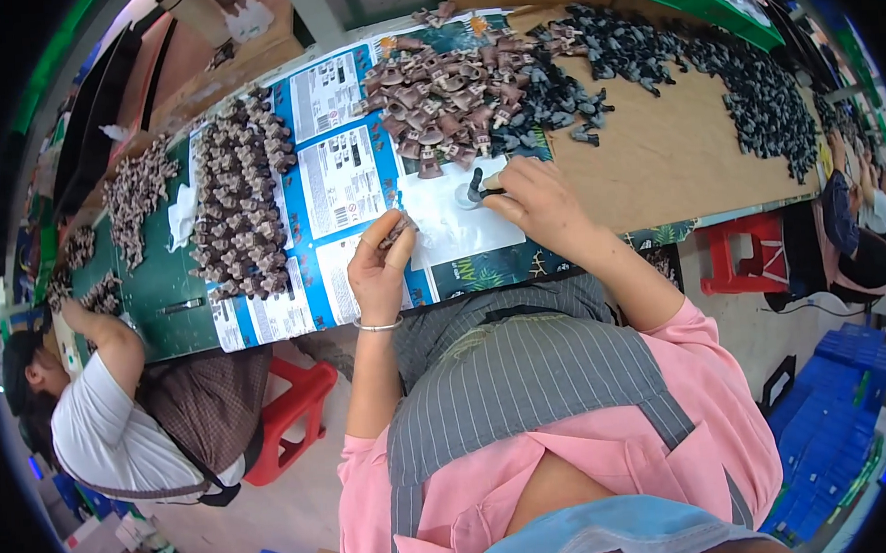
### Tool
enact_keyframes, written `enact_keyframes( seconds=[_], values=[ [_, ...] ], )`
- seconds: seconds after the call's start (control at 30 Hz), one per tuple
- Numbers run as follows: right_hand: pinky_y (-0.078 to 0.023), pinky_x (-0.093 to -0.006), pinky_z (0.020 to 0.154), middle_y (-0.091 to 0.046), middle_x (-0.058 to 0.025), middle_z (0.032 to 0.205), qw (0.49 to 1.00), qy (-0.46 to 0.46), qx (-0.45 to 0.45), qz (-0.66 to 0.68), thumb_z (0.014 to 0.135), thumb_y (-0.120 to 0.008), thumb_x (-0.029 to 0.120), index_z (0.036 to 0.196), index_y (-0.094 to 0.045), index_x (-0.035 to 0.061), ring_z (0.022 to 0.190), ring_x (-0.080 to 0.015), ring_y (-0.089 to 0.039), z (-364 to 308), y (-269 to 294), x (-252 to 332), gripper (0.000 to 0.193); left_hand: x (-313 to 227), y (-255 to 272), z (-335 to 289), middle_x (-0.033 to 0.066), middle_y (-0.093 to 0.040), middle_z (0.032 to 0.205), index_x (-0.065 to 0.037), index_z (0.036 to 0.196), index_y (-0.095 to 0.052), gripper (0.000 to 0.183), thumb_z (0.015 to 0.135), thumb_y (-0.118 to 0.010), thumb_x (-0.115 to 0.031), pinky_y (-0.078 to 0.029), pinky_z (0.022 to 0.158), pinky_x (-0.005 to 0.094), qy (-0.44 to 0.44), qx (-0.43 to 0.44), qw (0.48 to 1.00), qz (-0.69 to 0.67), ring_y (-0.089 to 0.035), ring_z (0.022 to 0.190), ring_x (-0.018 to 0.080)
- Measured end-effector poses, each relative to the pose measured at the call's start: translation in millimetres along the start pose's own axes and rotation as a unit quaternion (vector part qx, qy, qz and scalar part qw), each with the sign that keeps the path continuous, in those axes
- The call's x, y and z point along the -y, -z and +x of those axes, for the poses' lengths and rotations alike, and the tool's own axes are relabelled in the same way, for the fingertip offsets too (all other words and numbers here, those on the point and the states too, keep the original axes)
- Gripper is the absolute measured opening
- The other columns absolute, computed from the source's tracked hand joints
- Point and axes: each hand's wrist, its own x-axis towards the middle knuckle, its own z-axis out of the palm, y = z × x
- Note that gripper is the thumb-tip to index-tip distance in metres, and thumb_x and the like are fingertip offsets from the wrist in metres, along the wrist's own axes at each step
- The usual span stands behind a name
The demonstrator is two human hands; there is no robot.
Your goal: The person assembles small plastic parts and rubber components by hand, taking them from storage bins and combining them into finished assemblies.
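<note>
My left hand (374, 270) is closed in a pinch around a small brownish-grey plastic part (399, 232), just left of a white sheet (451, 238). My right hand (541, 203) pinches a small black, bent piece (476, 187) over a round, clear dish-like spot (465, 199) on that sheet. Whether the black piece touches it I cannot tell. Beyond my hands lies a heap of brownish-pink moulded parts (446, 106). Dark grey and black small parts (596, 133) adjoin that heap on its right.
Rows of assembled brown figures (243, 197) stand left on printed blue-and-white sheets (333, 182). Brown cardboard (667, 160) covers the right side, edged by more dark parts (770, 109). A co-worker (135, 423) sits at the left. Red stools (290, 420) and blue crates (837, 426) are nearby.
</note>
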Motion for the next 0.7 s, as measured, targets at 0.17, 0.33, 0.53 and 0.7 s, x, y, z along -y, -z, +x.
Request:
enact_keyframes(
  seconds=[0.17, 0.33, 0.53, 0.7],
  values=[
    [-0.041, -0.0372, 0.071, -0.055, -0.0054, 0.084, 0.996, 0.035, 0.054, -0.069, 0.078, -0.073, 0.019, 0.087, -0.061, 0.0087, 0.082, -0.0241, -0.058, 5.3, -14.1, -0.5, 0.018, -3.7, 1.2, 4.1, 0.007, -0.066, 0.115, 0.0, 0.126, -0.06, 0.037, 0.09, -0.067, 0.0, -0.05, 0.09, 0.0253, 0.027, 0.014, 0.999, -0.016, -0.063, 0.103, 0.0119],
    [-0.04, -0.0355, 0.07, -0.057, -0.0049, 0.085, 0.994, 0.042, 0.058, -0.082, 0.078, -0.073, 0.019, 0.086, -0.063, 0.0084, 0.081, -0.0231, -0.058, 10.0, -8.4, -1.7, 0.017, -7.5, -1.3, 5.6, 0.0061, -0.065, 0.117, -0.002, 0.126, -0.061, 0.038, 0.089, -0.067, 0.0, -0.05, 0.091, 0.0257, 0.097, 0.028, 0.993, -0.062, -0.063, 0.103, 0.0125],
    [-0.039, -0.0352, 0.068, -0.057, -0.0043, 0.084, 0.996, 0.028, 0.057, -0.067, 0.077, -0.074, 0.02, 0.085, -0.063, 0.0089, 0.081, -0.0222, -0.059, 8.6, -6.7, -5.4, 0.017, -19.7, -27.8, 14.4, 0.0038, -0.068, 0.104, -0.002, 0.122, -0.064, 0.032, 0.09, -0.068, -0.005, -0.052, 0.079, 0.024, 0.154, 0.03, 0.984, -0.086, -0.064, 0.088, 0.0105],
    [-0.039, -0.0343, 0.071, -0.059, -0.0027, 0.082, 0.993, -0.094, 0.054, 0.043, 0.08, -0.073, 0.023, 0.087, -0.066, 0.0117, 0.078, -0.0204, -0.06, 3.4, -4.1, -8.2, 0.015, -28.8, -34.3, 17.5, 0.0026, -0.068, 0.102, -0.004, 0.122, -0.065, 0.032, 0.091, -0.069, -0.009, -0.053, 0.077, 0.0244, 0.199, 0.023, 0.973, -0.115, -0.064, 0.086, 0.0096]
  ],
)
